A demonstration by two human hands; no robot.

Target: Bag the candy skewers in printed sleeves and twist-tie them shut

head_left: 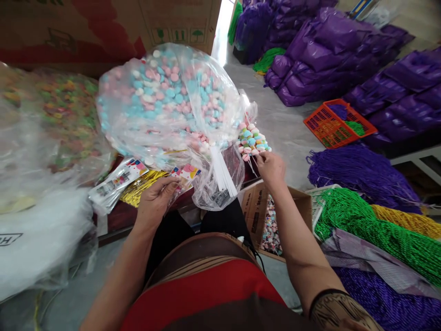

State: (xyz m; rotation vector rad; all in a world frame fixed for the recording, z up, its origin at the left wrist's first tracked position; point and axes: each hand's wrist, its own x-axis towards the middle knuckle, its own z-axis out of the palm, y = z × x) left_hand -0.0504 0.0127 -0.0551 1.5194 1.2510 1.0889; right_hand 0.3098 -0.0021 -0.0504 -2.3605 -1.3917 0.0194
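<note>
My left hand [160, 193] is closed in a pinch on a small clear packaging bag [189, 174] with a colourful printed top. Its lower part is partly hidden by my fingers. My right hand [273, 171] has thumb and fingers pinched at a cluster of pink, blue and white candies on sticks [254, 140] at the table's right edge. Between the hands, a bundle of white sticks [223, 172] rests on clear plastic. Beside my left hand lie gold twist ties [143, 185] and a stack of printed clear bags [115, 186].
A big clear sack of pastel candies [165, 101] fills the table's middle. Left of it sits a sack of multicoloured pieces [69, 119]. An open carton [253, 209] holds small wrapped items below my right arm. Green beads [375, 230] and an orange basket [325, 126] are at right.
</note>
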